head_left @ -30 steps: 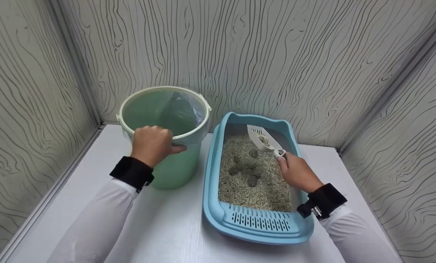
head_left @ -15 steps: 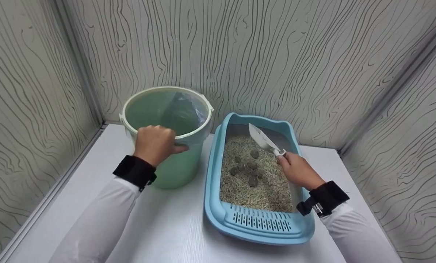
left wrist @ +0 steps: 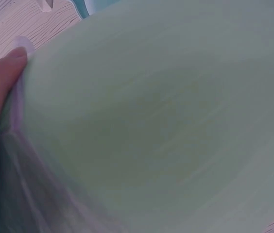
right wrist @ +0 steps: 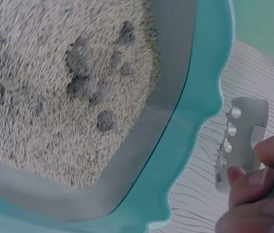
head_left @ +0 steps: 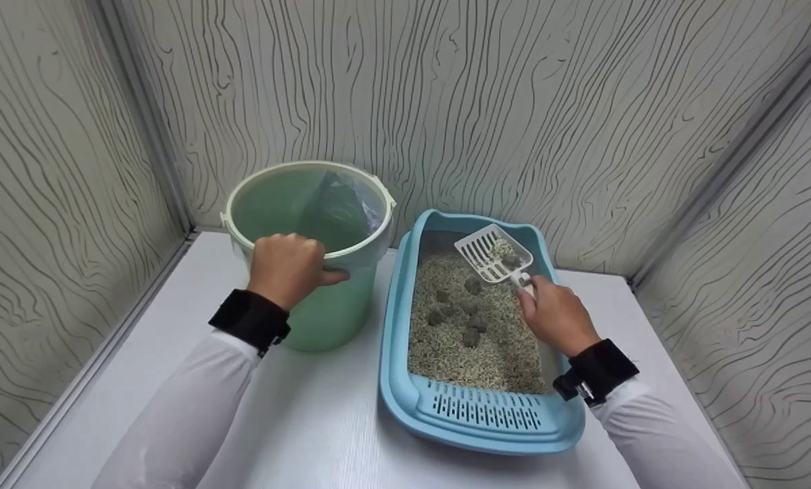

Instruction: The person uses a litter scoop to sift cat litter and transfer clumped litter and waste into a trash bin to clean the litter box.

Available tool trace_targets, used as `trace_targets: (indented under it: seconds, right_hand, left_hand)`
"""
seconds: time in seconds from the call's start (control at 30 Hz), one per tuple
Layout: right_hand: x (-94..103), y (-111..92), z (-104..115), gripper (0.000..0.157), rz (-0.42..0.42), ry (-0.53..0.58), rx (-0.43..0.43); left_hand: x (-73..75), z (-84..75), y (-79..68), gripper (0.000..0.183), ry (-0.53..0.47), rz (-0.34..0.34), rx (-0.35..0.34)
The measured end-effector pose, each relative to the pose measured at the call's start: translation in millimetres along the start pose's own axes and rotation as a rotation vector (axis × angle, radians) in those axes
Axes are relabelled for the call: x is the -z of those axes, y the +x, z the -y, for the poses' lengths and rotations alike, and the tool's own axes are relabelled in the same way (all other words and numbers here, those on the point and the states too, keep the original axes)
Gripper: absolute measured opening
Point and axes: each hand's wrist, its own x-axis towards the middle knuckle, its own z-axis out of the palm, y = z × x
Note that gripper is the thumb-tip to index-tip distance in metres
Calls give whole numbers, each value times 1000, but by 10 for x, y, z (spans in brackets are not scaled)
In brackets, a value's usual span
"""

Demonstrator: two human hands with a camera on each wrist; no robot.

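My right hand (head_left: 558, 316) grips the handle of a white slotted litter scoop (head_left: 477, 252), raised over the far end of a blue litter box (head_left: 395, 326). Some litter and a dark clump (head_left: 511, 261) lie on the scoop. Below it, several dark clumps (head_left: 472, 337) sit in the pale litter (head_left: 507, 363); the right wrist view shows them too. At the near rim of a green bucket (head_left: 331, 312), my left hand (head_left: 286, 268) holds on with its fingers over the edge, thumb outside. A clear plastic bag (head_left: 348, 204) lines part of the bucket.
Bucket and litter box stand side by side on a white table (head_left: 310, 421), the bucket on the left. Wood-grain patterned panels (head_left: 405, 102) close in the back and both sides. The litter box has a slotted ledge (head_left: 487, 411) at its near end.
The scoop tilts edge-on, then turns so its slotted face shows, with litter and a clump on it. It stays over the far end of the box. My left hand stays on the rim.
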Motion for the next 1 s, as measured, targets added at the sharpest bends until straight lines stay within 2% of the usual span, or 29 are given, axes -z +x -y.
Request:
trace_targets:
  seconds: [0.27,0.53,0.8,1.0]
  right_hand:
    - [-30,-17,-23,29,-61,-57,-6]
    - [-36,-14,-11,22,-79,-33,13]
    - [-34,-4,-11,23,-62,5,27]
    - [-10,-19,4,29,-5,61,31]
  left_hand:
    - [-8,0,1,82,-8,28,13]
    - [14,2,3,82,-6,39,16]
    - [15,2,3,82,-8,38,16]
    - [-18,0,1,81,-12,9,14]
